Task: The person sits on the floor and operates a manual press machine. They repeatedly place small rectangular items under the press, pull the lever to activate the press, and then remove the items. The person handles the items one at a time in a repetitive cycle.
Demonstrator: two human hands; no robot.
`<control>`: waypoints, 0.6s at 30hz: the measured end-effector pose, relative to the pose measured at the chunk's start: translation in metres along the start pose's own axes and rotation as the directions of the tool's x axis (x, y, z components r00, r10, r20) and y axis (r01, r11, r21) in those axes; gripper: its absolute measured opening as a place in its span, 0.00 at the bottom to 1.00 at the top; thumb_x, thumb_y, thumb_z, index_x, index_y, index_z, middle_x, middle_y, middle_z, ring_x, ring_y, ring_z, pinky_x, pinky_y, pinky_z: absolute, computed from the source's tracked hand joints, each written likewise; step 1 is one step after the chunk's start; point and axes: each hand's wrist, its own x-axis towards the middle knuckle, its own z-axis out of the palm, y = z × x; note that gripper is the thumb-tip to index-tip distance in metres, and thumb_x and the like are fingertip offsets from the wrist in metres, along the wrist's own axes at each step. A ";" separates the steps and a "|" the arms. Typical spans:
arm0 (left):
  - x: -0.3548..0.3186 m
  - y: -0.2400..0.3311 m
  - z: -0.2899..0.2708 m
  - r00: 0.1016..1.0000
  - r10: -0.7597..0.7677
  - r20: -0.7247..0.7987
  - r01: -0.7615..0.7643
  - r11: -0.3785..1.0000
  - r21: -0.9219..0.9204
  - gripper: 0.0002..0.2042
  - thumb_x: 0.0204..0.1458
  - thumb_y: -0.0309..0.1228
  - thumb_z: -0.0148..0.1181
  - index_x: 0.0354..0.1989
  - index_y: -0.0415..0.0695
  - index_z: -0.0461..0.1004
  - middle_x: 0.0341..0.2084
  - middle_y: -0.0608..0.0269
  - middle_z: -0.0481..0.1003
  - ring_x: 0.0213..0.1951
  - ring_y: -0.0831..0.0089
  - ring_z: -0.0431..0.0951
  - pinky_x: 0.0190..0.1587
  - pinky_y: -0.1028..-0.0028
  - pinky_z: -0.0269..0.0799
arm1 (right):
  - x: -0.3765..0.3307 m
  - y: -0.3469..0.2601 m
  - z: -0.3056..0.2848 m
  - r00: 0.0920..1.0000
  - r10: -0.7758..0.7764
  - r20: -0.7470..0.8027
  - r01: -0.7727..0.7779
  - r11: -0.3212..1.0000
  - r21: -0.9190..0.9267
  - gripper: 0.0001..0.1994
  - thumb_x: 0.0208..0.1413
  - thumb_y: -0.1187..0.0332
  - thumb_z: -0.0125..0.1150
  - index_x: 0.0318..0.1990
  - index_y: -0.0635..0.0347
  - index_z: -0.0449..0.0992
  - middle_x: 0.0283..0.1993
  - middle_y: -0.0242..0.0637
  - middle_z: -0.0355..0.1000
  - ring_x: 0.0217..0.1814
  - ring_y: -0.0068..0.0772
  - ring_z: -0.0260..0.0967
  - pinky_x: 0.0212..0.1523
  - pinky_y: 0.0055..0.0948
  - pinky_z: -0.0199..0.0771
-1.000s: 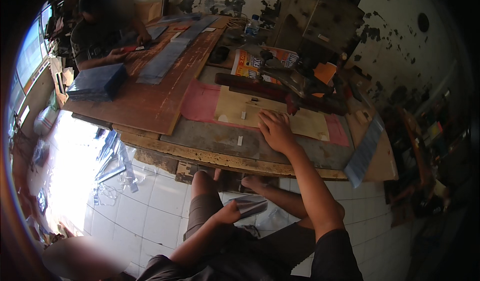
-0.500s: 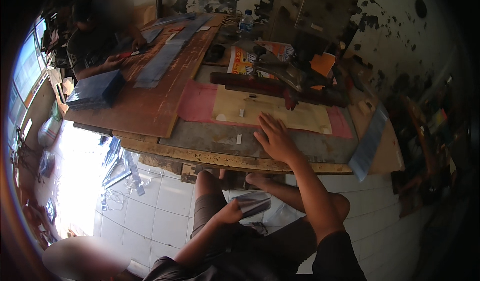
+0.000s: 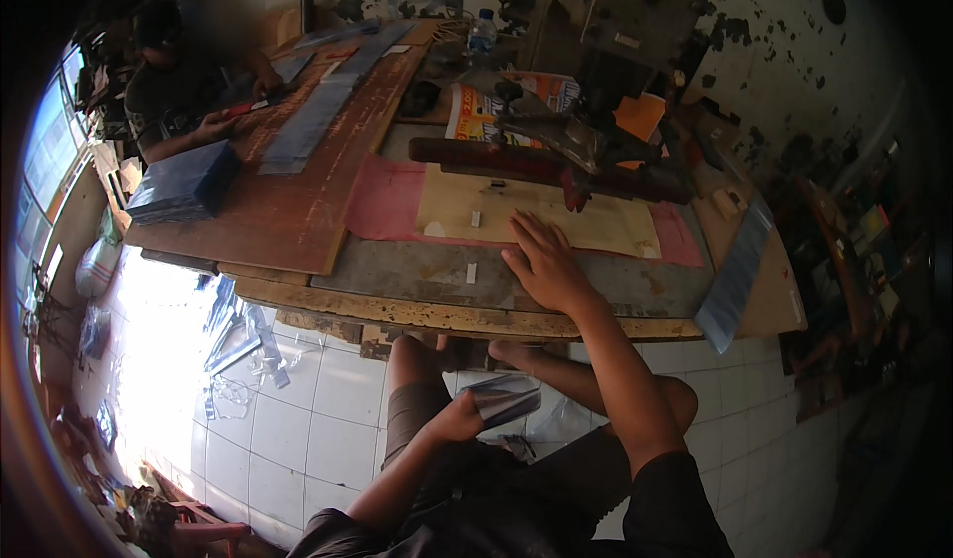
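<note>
1. We sit at a cluttered workshop counter (image 3: 298, 215) over white floor tiles.
2. Our left hand (image 3: 459, 421) fingers pinch a clear plastic sleeve (image 3: 504, 396) above our lap; it looks light, floppy and slippery, best held by an edge.
3. Our right hand (image 3: 546, 265) lies open, flat on the counter beside tan paper (image 3: 615, 225).

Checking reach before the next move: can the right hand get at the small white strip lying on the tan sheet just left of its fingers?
Probably yes. The right hand lies flat on the tan sheet, and the small white strip sits close beside its fingertips with nothing between them.
</note>
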 end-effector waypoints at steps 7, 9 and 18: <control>-0.001 -0.022 0.001 1.000 -0.024 0.001 0.024 0.999 0.039 0.21 0.54 0.16 0.52 0.58 0.34 0.74 0.54 0.51 0.77 0.59 0.65 0.74 0.64 0.69 0.65 | 0.000 -0.003 -0.002 1.000 0.008 0.010 -0.008 1.000 -0.028 0.29 0.69 0.53 0.49 0.71 0.62 0.60 0.76 0.43 0.54 0.80 0.41 0.46 0.77 0.49 0.44; -0.002 -0.029 0.001 0.999 -0.043 -0.010 0.043 0.998 0.054 0.20 0.55 0.16 0.52 0.58 0.34 0.74 0.54 0.51 0.77 0.59 0.65 0.74 0.64 0.69 0.65 | 0.000 -0.004 -0.003 1.000 0.015 0.024 -0.014 0.999 -0.037 0.30 0.70 0.53 0.48 0.72 0.61 0.59 0.77 0.42 0.53 0.81 0.40 0.45 0.77 0.48 0.43; -0.001 -0.035 0.001 1.000 -0.019 0.015 0.019 1.000 0.015 0.19 0.56 0.17 0.53 0.58 0.34 0.74 0.56 0.52 0.77 0.60 0.65 0.73 0.65 0.69 0.63 | 0.000 -0.002 0.000 1.000 0.002 0.000 -0.002 1.000 -0.031 0.30 0.69 0.53 0.49 0.72 0.62 0.58 0.77 0.43 0.52 0.81 0.42 0.45 0.77 0.49 0.44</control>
